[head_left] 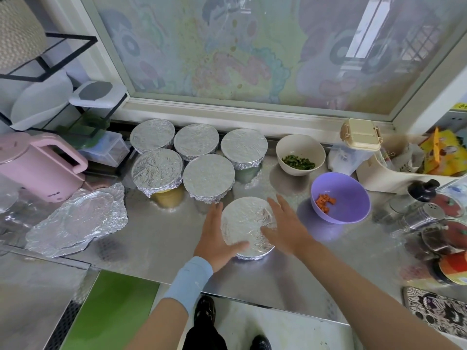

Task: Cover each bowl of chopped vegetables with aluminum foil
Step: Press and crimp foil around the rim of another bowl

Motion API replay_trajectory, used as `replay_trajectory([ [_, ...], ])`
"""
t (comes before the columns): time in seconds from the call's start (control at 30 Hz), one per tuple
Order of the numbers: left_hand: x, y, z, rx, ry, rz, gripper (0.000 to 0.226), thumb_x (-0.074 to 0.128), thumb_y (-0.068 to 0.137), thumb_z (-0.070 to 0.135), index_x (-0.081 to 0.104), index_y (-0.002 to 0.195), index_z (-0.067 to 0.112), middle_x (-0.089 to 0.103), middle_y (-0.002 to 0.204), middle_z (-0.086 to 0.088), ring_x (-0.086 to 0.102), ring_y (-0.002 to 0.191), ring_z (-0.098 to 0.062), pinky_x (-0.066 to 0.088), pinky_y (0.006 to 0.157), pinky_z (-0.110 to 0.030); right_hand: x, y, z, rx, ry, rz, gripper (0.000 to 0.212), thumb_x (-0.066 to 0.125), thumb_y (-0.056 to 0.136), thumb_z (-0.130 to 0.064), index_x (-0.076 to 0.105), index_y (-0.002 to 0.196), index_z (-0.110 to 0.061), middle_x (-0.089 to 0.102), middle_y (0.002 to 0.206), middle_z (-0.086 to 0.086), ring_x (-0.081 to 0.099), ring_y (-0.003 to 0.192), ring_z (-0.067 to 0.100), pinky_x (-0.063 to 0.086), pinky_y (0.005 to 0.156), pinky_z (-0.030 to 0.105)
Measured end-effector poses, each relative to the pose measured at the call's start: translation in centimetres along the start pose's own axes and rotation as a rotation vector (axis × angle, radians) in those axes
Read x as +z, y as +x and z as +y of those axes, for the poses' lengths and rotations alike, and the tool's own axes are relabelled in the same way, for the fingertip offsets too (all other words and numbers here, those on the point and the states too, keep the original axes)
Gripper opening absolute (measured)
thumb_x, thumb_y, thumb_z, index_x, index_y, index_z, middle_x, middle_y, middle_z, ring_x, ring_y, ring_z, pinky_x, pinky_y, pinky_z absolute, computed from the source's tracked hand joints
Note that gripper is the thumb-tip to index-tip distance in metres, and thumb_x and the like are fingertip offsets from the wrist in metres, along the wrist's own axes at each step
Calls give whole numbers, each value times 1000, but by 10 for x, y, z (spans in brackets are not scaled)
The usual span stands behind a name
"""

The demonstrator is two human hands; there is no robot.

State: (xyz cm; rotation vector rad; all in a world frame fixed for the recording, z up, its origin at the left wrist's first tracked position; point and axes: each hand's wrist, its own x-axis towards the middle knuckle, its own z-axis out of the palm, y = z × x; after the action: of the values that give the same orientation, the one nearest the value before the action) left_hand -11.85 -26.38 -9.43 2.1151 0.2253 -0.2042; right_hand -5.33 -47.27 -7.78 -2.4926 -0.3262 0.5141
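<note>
A foil-covered bowl stands near the front of the steel counter. My left hand cups its left side, thumb lying on the foil top. My right hand presses its right side, fingers spread over the rim. Behind it stand several bowls wrapped in foil. An uncovered beige bowl holds chopped greens. To the right, an uncovered purple bowl holds orange carrot pieces. Loose crumpled foil sheets lie at the left.
A pink kettle and a black wire rack stand at the left. Spice jars and a white bin of packets crowd the right. A window sill runs behind the bowls. The counter's front edge is close to my feet.
</note>
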Motion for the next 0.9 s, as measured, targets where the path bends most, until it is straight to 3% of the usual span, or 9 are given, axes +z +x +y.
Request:
replay_trajectory([
  [0.07, -1, -3, -5, 28, 178, -108, 143, 86, 55, 55, -19, 151, 35, -15, 160, 18, -6, 148, -4, 10, 121, -35, -5, -1, 1, -78, -59, -122, 123, 74, 70, -61, -13, 153, -36, -25, 158, -15, -5, 149, 11, 17, 118, 38],
  [0.17, 0, 3, -7, 14, 216, -153, 155, 90, 49, 54, -28, 147, 34, -12, 161, 16, -2, 149, -6, 12, 122, -37, 3, -3, 2, -121, -176, -177, 150, 81, 50, -69, -32, 145, -39, -38, 153, -14, -22, 146, 9, 15, 118, 37],
  [0.33, -7, 17, -6, 80, 377, -240, 159, 92, 48, 51, -29, 147, 28, -13, 160, 13, -7, 148, -9, 8, 121, -35, 18, 0, 6, -148, -240, -128, 155, 78, 45, -73, -38, 141, -36, -36, 155, -6, -32, 143, 12, 15, 121, 42],
  [0.5, -7, 22, -12, 109, 380, -205, 157, 93, 50, 47, -29, 148, 28, -5, 161, 10, 0, 148, -11, 9, 119, -33, 26, 1, 9, -157, -279, -62, 155, 79, 49, -71, -37, 143, -29, -32, 157, -2, -29, 145, 15, 18, 121, 42],
  [0.63, -13, 20, -15, 57, 384, -232, 153, 91, 55, 41, -31, 146, 31, -13, 161, 11, -5, 149, -12, 11, 121, -39, 21, -3, 8, -147, -234, -83, 157, 84, 46, -64, -38, 141, -37, -34, 156, -5, -29, 144, 13, 6, 119, 35],
  [0.73, -27, 12, -15, -37, 367, -254, 126, 76, 72, 18, -21, 152, 25, -17, 161, 8, -9, 149, -17, 9, 122, -39, 7, -6, 10, -24, 5, -82, 139, 79, 61, -64, -23, 150, -34, -25, 159, -8, -20, 147, 10, 2, 118, 35],
  [0.8, -33, 7, -13, -123, 175, -113, 92, 60, 79, 6, 10, 153, 25, 8, 158, 2, 12, 148, -25, 21, 120, -44, 1, -4, 13, 111, 190, -35, 101, 66, 86, -51, -3, 156, -26, -4, 163, -5, -1, 150, 13, 5, 119, 32],
  [0.9, -31, 8, 3, -269, -105, 48, 48, 52, 87, 8, 47, 128, 32, 40, 129, -1, 53, 113, -22, 44, 103, -39, -1, -2, 9, 268, 125, 122, 57, 50, 95, -27, 34, 150, -24, 34, 153, 2, 34, 139, 20, 27, 114, 33],
])
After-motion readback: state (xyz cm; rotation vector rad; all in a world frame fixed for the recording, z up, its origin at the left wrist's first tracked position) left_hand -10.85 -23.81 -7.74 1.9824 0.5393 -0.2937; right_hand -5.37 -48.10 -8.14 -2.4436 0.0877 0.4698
